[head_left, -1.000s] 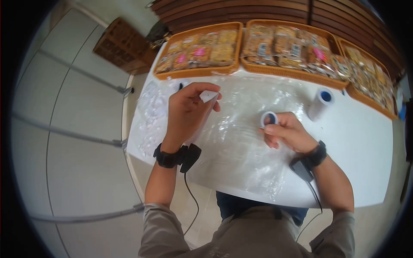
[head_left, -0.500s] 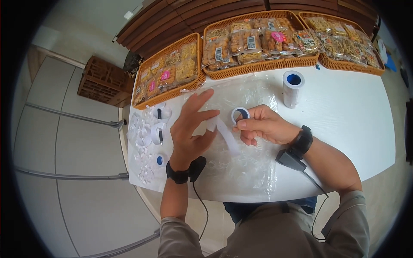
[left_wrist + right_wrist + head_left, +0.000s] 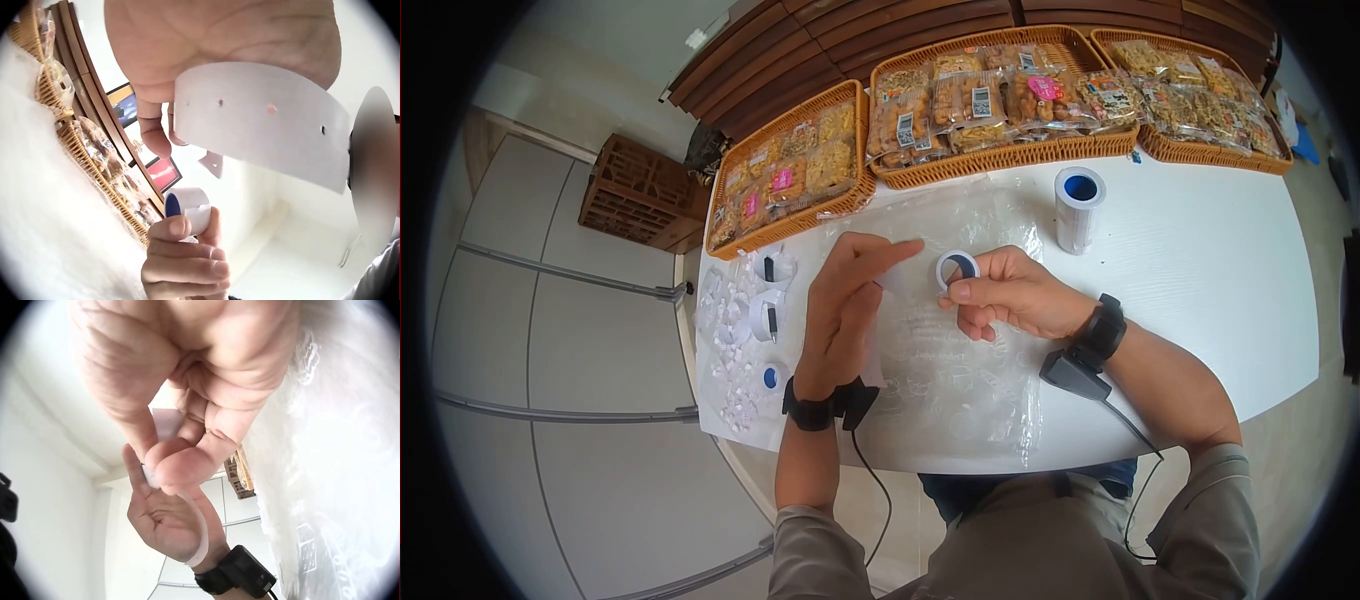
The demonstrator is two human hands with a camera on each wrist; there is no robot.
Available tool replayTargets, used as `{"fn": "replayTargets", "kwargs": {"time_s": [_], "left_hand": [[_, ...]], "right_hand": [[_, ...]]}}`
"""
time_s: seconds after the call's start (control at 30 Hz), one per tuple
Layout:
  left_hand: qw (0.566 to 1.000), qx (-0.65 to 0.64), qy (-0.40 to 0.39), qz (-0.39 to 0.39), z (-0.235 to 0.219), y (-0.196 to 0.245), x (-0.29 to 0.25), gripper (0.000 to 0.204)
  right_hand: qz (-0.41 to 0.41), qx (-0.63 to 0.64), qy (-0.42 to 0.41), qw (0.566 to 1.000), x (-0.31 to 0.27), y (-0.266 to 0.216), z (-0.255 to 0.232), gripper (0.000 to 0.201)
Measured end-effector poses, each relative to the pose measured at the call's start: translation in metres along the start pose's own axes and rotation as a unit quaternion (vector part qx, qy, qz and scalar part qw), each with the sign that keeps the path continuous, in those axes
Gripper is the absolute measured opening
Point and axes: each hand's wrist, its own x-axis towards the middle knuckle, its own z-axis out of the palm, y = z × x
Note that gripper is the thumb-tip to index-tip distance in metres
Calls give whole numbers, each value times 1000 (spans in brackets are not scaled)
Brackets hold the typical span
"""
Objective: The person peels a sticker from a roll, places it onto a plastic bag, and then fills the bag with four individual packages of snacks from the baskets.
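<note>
In the head view my right hand (image 3: 1025, 290) pinches a small white label roll (image 3: 946, 262) with a dark blue core between thumb and fingers. My left hand (image 3: 840, 305) is raised just left of it, index finger pointing toward the roll. A white paper strip (image 3: 250, 134) with small punched holes curves across the left palm in the left wrist view. Its far end shows beyond the fingers, so it runs between them. Under both hands lies a clear plastic sheet (image 3: 970, 390) with faint print. In the right wrist view, the right fingers (image 3: 187, 469) hide most of the roll.
A stack of white rolls (image 3: 1080, 228) stands upright to the right. Three wicker baskets (image 3: 1000, 148) of packaged snacks line the table's back edge. At left, curled white strips (image 3: 765, 315) with black pieces lie among small white scraps (image 3: 740, 410) and a blue-centred roll (image 3: 771, 378).
The head view has turned, shifting the baskets left. My left hand, earlier with the strip near its fingertips, has pulled back slightly, and the strip hangs along its palm. The right hand keeps hold of the roll.
</note>
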Motion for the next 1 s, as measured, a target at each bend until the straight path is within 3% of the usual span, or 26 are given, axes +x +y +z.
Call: {"fn": "replayTargets", "kwargs": {"time_s": [0.03,0.13,0.23,0.33,0.43,0.73,1.0], "left_hand": [[999,23,-24,16,-2,2,1,41],[998,22,-32,-58,-2,10,0,38],[998,11,-46,-39,-3,8,-2,37],[994,9,-38,-106,-1,16,-5,38],[992,20,-50,-117,-3,22,-4,32],[991,115,-70,10,-6,4,0,22],[979,179,-70,-64,-2,18,0,20]], "right_hand": [[1,2,0,1000,0,-1,0,26],[4,6,3,1000,-1,-3,1,27],[5,13,5,1000,0,-3,1,27],[3,24,2,1000,0,-3,0,27],[4,27,6,1000,-1,-4,2,26],[16,31,7,999,-1,-4,4,26],[10,27,1,1000,-1,-5,3,26]]}}
